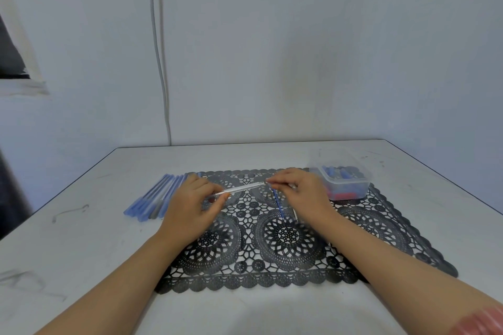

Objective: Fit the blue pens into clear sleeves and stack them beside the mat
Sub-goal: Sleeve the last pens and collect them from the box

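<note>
A pale grey desk fills the lower half of my remote head view, set against a bare wall. On it lies a black lace mat with round cut-out patterns. At the mat's far right corner stands a clear plastic tub holding blue pieces and something red, too blurred to name. Just off the mat's left edge, on the bare desk, a stack of sleeved blue pens lies side by side, angled away from the viewer. Both bare forearms reach in over the mat. The left hand has its fingers curled, pinching the near end of a clear sleeve, which is held just above the mat and slopes up to the right. The right hand has its fingers drawn together in a pinch at the sleeve's far end. Below that hand a thin blue pen lies on the mat, or perhaps hangs from the fingers; I cannot tell which. My judgement is that a pen is about to be fed in. To do it well, I would keep the sleeve steady in the left hand, line the pen up along its length, and slide it in without bending the tube.
</note>
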Demonstrator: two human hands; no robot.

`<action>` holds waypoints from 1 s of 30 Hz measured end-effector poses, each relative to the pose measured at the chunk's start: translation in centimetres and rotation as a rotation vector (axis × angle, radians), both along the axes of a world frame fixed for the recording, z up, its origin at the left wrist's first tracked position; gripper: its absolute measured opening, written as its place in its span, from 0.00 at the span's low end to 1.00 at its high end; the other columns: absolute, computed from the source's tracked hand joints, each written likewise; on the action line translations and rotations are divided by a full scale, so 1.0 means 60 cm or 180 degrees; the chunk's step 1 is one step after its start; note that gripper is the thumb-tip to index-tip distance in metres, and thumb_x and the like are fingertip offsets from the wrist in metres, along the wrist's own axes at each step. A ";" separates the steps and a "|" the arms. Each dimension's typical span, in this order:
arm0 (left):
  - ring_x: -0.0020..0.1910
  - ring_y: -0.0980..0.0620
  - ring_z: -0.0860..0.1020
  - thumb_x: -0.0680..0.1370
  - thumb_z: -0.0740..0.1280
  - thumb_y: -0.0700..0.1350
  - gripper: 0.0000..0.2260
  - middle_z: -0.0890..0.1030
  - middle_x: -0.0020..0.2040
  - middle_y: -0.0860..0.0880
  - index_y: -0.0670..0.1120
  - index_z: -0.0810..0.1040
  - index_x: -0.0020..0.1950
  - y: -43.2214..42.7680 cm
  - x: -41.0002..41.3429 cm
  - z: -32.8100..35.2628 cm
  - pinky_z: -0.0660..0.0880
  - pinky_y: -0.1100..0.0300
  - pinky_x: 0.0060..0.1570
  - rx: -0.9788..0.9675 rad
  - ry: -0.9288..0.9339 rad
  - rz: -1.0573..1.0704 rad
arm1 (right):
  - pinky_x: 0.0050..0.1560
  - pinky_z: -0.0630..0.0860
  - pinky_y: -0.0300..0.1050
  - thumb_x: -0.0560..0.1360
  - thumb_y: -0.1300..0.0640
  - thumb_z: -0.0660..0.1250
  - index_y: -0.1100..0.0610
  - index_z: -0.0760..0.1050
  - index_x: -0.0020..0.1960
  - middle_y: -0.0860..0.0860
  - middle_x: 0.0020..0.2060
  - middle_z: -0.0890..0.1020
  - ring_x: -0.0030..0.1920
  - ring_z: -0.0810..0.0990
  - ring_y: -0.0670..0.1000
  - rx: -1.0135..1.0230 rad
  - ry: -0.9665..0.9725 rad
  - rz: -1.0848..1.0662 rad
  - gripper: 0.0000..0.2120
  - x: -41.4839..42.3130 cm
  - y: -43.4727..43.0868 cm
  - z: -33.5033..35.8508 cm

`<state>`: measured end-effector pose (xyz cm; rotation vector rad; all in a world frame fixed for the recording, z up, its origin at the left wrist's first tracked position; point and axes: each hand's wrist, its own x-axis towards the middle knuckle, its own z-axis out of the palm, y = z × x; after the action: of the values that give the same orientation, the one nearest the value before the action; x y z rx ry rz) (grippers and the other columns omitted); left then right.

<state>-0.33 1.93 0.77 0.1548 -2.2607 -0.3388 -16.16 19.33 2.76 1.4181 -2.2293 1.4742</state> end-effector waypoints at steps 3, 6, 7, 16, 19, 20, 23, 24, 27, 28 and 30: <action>0.41 0.61 0.68 0.75 0.61 0.56 0.13 0.70 0.37 0.66 0.49 0.81 0.44 0.000 -0.001 -0.001 0.65 0.68 0.41 0.0000 0.0009 -0.0028 | 0.49 0.71 0.26 0.72 0.64 0.69 0.53 0.83 0.48 0.45 0.43 0.83 0.45 0.79 0.39 -0.0326 -0.0465 0.0055 0.09 0.007 0.002 0.003; 0.43 0.63 0.69 0.75 0.61 0.55 0.13 0.70 0.37 0.67 0.49 0.81 0.44 0.000 -0.001 -0.001 0.65 0.68 0.41 -0.0001 0.0010 -0.0079 | 0.47 0.73 0.27 0.71 0.65 0.70 0.52 0.83 0.45 0.42 0.41 0.83 0.44 0.79 0.36 -0.0444 -0.0787 0.0204 0.09 0.009 0.001 0.003; 0.43 0.63 0.69 0.75 0.62 0.55 0.12 0.70 0.37 0.67 0.49 0.81 0.44 0.000 -0.001 -0.001 0.65 0.68 0.41 -0.0008 0.0011 -0.0085 | 0.47 0.73 0.27 0.71 0.66 0.70 0.52 0.83 0.45 0.42 0.40 0.83 0.44 0.80 0.36 -0.0454 -0.0838 0.0244 0.10 0.010 0.001 0.003; 0.42 0.61 0.69 0.75 0.61 0.56 0.13 0.70 0.38 0.66 0.49 0.81 0.45 -0.001 -0.003 -0.004 0.65 0.68 0.42 -0.0013 -0.0011 -0.0087 | 0.46 0.73 0.28 0.70 0.66 0.71 0.51 0.82 0.43 0.44 0.40 0.83 0.42 0.80 0.37 -0.0466 -0.1002 0.0443 0.10 0.011 0.000 0.001; 0.42 0.62 0.69 0.75 0.61 0.56 0.13 0.71 0.38 0.66 0.50 0.81 0.45 0.000 -0.002 -0.003 0.65 0.69 0.42 -0.0012 -0.0004 -0.0088 | 0.45 0.73 0.29 0.70 0.66 0.71 0.51 0.82 0.43 0.44 0.39 0.83 0.41 0.80 0.37 -0.0470 -0.1054 0.0484 0.10 0.011 0.000 0.000; 0.42 0.62 0.69 0.75 0.61 0.56 0.13 0.71 0.37 0.66 0.49 0.81 0.45 0.001 -0.002 -0.003 0.65 0.69 0.41 -0.0015 0.0001 -0.0093 | 0.45 0.74 0.29 0.70 0.67 0.71 0.52 0.82 0.43 0.44 0.39 0.83 0.41 0.80 0.37 -0.0471 -0.1084 0.0517 0.10 0.012 0.000 0.000; 0.41 0.60 0.69 0.75 0.62 0.55 0.13 0.71 0.38 0.66 0.49 0.81 0.45 0.001 -0.004 -0.002 0.65 0.68 0.41 -0.0030 0.0021 -0.0120 | 0.47 0.75 0.32 0.70 0.67 0.70 0.50 0.81 0.44 0.45 0.39 0.83 0.41 0.80 0.40 -0.0461 -0.1062 0.0599 0.12 0.014 -0.001 0.000; 0.41 0.60 0.69 0.75 0.62 0.55 0.13 0.70 0.38 0.66 0.49 0.81 0.45 0.001 -0.004 -0.001 0.65 0.68 0.42 -0.0026 0.0027 -0.0132 | 0.48 0.76 0.34 0.71 0.67 0.70 0.49 0.81 0.45 0.46 0.39 0.83 0.42 0.80 0.41 -0.0467 -0.1028 0.0617 0.13 0.014 0.000 0.000; 0.42 0.59 0.69 0.76 0.62 0.55 0.14 0.70 0.39 0.67 0.48 0.81 0.46 0.000 -0.004 0.000 0.65 0.69 0.44 -0.0060 0.0043 -0.0155 | 0.52 0.78 0.42 0.73 0.65 0.69 0.45 0.79 0.49 0.52 0.39 0.83 0.44 0.82 0.49 -0.0426 -0.0779 0.0639 0.15 0.014 0.003 -0.001; 0.43 0.59 0.69 0.76 0.62 0.55 0.14 0.71 0.39 0.66 0.47 0.82 0.46 0.000 -0.003 0.000 0.65 0.70 0.44 -0.0081 0.0040 -0.0160 | 0.52 0.78 0.44 0.74 0.64 0.68 0.43 0.78 0.50 0.51 0.39 0.84 0.45 0.82 0.50 -0.0391 -0.0645 0.0632 0.15 0.015 0.003 -0.001; 0.43 0.59 0.69 0.76 0.62 0.55 0.15 0.72 0.39 0.64 0.46 0.82 0.47 -0.002 -0.001 0.001 0.65 0.72 0.46 -0.0122 0.0028 -0.0171 | 0.52 0.78 0.44 0.75 0.62 0.67 0.40 0.76 0.52 0.49 0.39 0.83 0.45 0.82 0.48 -0.0333 -0.0397 0.0600 0.16 0.016 0.004 -0.001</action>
<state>-0.42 1.81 0.81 0.0728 -2.2643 -0.3237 -15.18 19.59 2.67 1.5811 -2.0993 1.7563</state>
